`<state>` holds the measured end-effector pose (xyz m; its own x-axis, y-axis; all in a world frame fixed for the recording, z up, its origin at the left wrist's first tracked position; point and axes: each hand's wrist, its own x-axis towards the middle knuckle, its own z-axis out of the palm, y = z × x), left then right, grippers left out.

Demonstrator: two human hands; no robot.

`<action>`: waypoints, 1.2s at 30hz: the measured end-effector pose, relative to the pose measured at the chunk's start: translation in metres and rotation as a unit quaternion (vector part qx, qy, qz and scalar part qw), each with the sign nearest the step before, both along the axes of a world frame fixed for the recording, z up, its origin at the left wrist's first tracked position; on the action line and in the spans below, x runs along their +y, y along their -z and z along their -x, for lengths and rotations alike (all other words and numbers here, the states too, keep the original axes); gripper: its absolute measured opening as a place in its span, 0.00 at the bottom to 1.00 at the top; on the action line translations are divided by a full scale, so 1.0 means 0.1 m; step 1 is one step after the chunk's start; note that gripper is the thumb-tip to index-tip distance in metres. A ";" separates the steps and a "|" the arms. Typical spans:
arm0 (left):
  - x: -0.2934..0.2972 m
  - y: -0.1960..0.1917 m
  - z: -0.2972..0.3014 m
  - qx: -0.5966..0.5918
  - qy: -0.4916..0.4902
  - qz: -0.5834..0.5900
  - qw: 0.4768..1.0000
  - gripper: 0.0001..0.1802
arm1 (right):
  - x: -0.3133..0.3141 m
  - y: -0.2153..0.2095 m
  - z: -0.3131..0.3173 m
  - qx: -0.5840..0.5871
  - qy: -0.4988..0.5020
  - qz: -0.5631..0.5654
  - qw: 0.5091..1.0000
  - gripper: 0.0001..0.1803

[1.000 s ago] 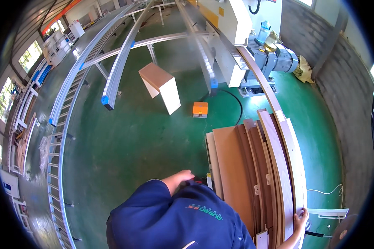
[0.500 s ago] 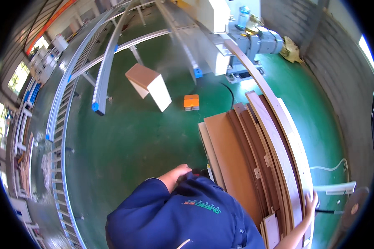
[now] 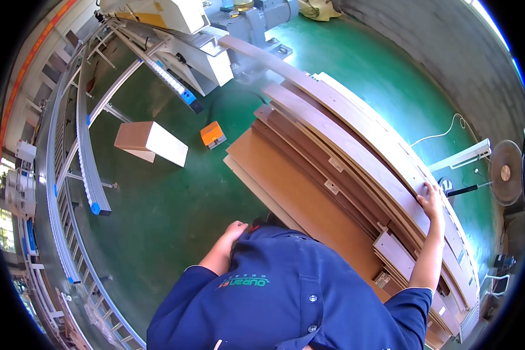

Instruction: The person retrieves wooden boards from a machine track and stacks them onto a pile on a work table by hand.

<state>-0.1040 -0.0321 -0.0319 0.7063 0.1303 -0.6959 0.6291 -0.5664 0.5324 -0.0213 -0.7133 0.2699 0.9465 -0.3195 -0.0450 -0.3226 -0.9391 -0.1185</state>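
Green workshop floor (image 3: 157, 216) surrounds a stack of long brown wooden panels (image 3: 309, 192) at centre right. The right hand (image 3: 431, 201) lies on the top pale board (image 3: 361, 157), fingers spread flat; the left hand (image 3: 233, 230) hangs at the stack's near corner, fingers curled together. An orange box (image 3: 213, 134) sits upper left.

Right hand (image 3: 432, 198) outstretched, flat; left hand (image 3: 234, 230) tucked.

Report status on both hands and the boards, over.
Right hand flat on long pale wooden board atop the stack. Left hand at near edge of brown flat panel, grip hidden. Nothing lying across the boards.
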 end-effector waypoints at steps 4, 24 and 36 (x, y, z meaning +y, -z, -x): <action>0.03 -0.14 0.06 0.035 -0.046 0.013 0.998 0.22 | -0.68 0.10 0.57 0.081 0.091 0.020 0.992 0.36; -0.39 -0.51 -0.61 0.023 0.087 0.077 0.993 0.18 | -0.09 0.44 0.64 -0.141 0.197 0.052 0.969 0.28; 0.18 0.26 -0.39 -0.056 0.156 -0.011 0.986 0.20 | -0.47 0.49 0.88 -0.151 0.257 0.032 0.954 0.19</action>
